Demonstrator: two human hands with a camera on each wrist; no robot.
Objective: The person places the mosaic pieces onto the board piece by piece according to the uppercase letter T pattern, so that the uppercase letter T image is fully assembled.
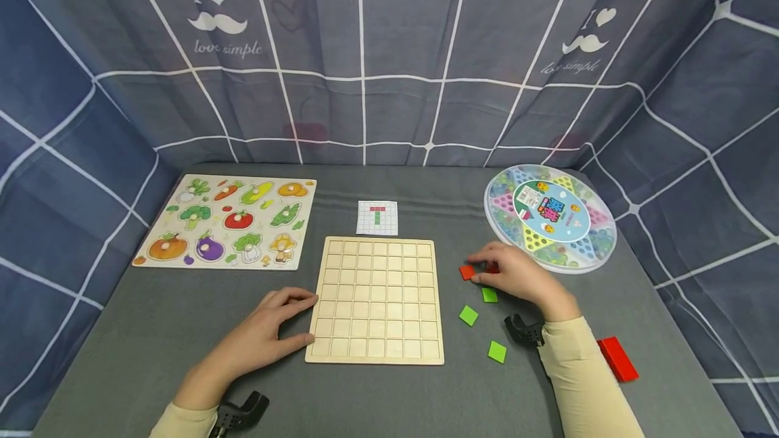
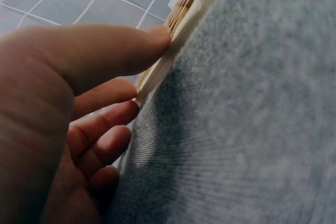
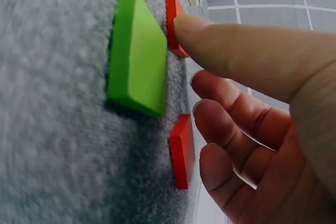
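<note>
A wooden grid board (image 1: 375, 299) lies flat at the middle of the table. My left hand (image 1: 268, 330) rests at its left edge, with thumb and forefinger spread along the rim; the left wrist view shows the thumb tip (image 2: 157, 38) against the board's side. To the right, my right hand (image 1: 517, 272) has thumb and forefinger at opposite sides of a small red square tile (image 1: 467, 272), pinching it close to the cloth. A second red tile (image 3: 182, 152) lies under the other fingers. Green tiles (image 1: 489, 295) (image 1: 468, 315) (image 1: 496, 351) lie nearer me.
Behind the board is a pattern card (image 1: 377, 217) with a red and green T on a grid. A vegetable puzzle board (image 1: 225, 222) lies at the left. A round game box (image 1: 550, 218) sits behind my right hand, and a red block (image 1: 618, 359) beside my right sleeve.
</note>
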